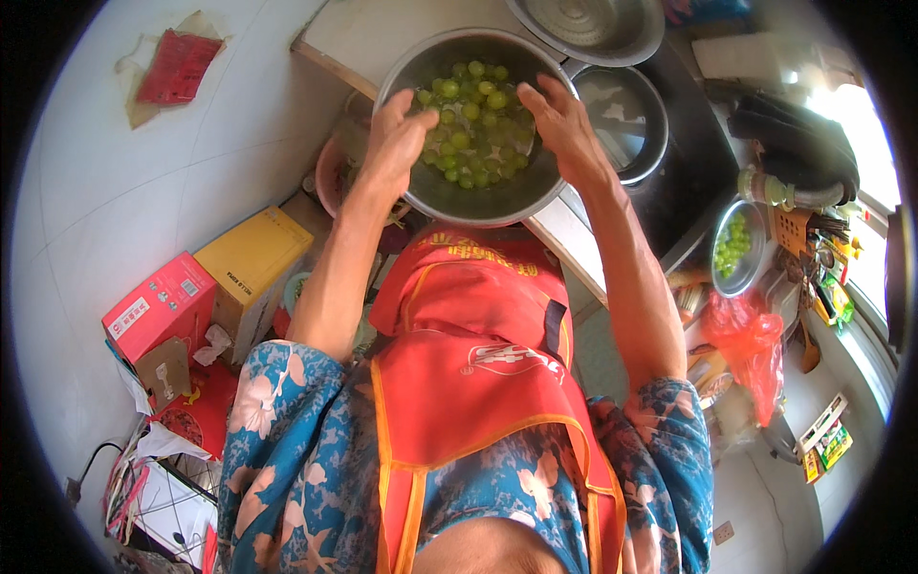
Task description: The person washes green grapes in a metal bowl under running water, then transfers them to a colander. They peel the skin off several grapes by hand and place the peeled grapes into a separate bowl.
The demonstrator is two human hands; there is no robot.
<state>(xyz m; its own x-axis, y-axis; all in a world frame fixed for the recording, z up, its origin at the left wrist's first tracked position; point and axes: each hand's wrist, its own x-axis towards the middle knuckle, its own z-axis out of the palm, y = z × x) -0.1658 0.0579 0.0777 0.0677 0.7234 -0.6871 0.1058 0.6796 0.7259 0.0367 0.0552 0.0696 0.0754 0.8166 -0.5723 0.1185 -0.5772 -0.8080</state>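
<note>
Green grapes [470, 111] lie loose in a wide metal basin [480, 204] in front of me, with what looks like water around them. At the basin's left side, my left hand [401, 140] grips the rim, its thumb over the inside. Opposite it, my right hand [565, 129] holds the right side of the rim, thumb and fingers reaching inward. Parts of the rim are hidden under both hands. The basin is just beyond my red apron [473, 373], near the edge of a pale countertop [401, 32].
Right of the basin are a dark pan [624, 172] holding liquid and a metal basin [595, 32]. A bowl of green grapes [731, 247] and a red plastic bag [746, 344] are farther right. Left are a pink tub [330, 176], yellow box [254, 251] and pink box [161, 305].
</note>
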